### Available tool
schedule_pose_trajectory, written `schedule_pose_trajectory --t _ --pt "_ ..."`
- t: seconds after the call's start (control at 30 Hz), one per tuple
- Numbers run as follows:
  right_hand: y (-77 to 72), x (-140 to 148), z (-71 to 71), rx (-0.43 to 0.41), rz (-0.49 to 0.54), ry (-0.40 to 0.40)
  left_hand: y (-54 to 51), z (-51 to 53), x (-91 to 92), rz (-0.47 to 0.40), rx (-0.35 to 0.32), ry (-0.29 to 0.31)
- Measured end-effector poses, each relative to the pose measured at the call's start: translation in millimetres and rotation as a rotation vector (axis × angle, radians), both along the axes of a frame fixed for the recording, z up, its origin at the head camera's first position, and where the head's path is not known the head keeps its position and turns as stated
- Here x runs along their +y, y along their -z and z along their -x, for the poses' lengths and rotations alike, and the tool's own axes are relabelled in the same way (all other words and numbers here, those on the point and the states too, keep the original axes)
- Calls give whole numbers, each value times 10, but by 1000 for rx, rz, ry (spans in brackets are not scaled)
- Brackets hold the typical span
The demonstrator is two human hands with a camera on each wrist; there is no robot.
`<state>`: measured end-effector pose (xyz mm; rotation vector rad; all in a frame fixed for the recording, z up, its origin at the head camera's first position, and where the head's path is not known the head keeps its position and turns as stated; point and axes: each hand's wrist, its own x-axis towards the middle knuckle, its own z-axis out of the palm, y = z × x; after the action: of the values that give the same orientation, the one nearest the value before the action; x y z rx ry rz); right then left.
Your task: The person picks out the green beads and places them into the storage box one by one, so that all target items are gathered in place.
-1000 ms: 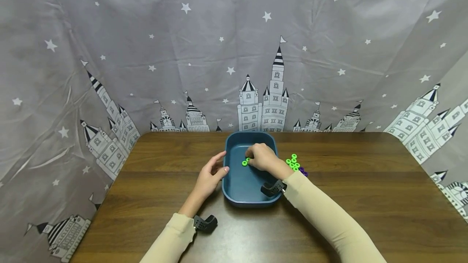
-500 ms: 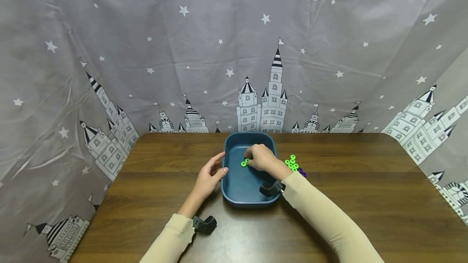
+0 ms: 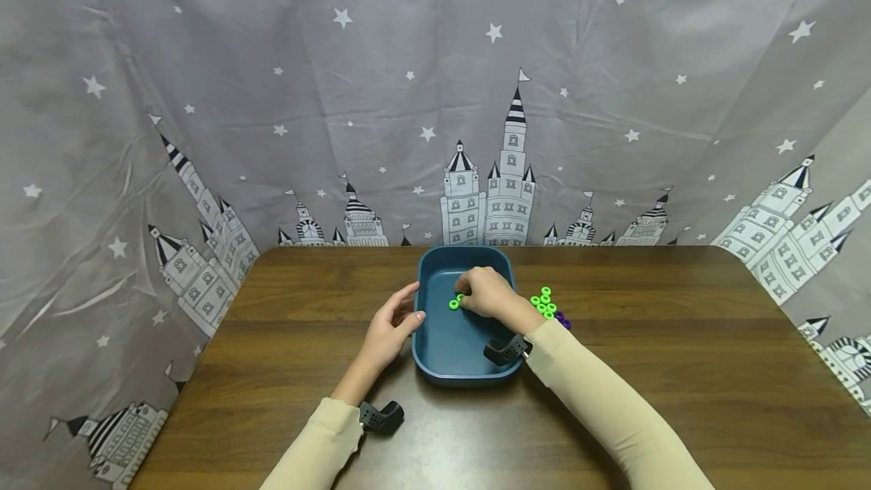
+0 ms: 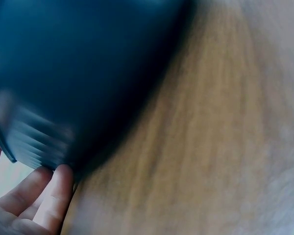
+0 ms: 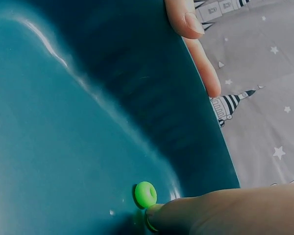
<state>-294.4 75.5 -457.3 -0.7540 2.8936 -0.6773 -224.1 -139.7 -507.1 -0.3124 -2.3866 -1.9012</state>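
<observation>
A deep blue tray [image 3: 449, 354] stands on the table with a small green ring [image 5: 146, 194] on its floor. My right hand [image 3: 486, 293] reaches down inside the tray and pinches a second green ring [image 3: 460, 298], mostly covered by the fingers, beside the first. At the tray's left side my left hand [image 3: 392, 327] rests with fingers spread and thumb at the rim. In the left wrist view, fingertips [image 4: 63, 172] touch the tray's outer wall.
Right of the tray lies a cluster of several green rings [image 3: 545, 299], with a few purple rings [image 3: 562, 320] partly behind my right forearm. The brown wooden table [image 3: 653, 339] ends at a grey curtain [image 3: 408, 97] printed with castles and stars.
Both hands stay almost where they were, and the rings in the tray keep their places. The whole view shifts only slightly.
</observation>
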Motion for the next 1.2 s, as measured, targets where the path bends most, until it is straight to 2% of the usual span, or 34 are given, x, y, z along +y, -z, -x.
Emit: schedule_pose_trajectory --t 0.17,0.47,0.6,0.77,0.93,1.07,1.2 --pt "-14 -8 -5 -20 11 9 -3 -3 -5 -2 16 6" --pt "-47 -37 -17 -37 62 55 -12 -2 -16 -17 -4 7" --pt "-107 -24 -39 -7 117 44 -11 -5 -10 -21 -13 1" --pt "-277 73 -119 27 219 17 7 -8 10 -12 4 -2" --pt "-419 252 -191 111 271 10 1 -1 14 9 24 -13" --pt "-476 424 -236 161 294 29 -7 -1 7 7 16 -12" --pt "-500 628 -298 170 310 80 -1 -5 14 -9 2 -8"
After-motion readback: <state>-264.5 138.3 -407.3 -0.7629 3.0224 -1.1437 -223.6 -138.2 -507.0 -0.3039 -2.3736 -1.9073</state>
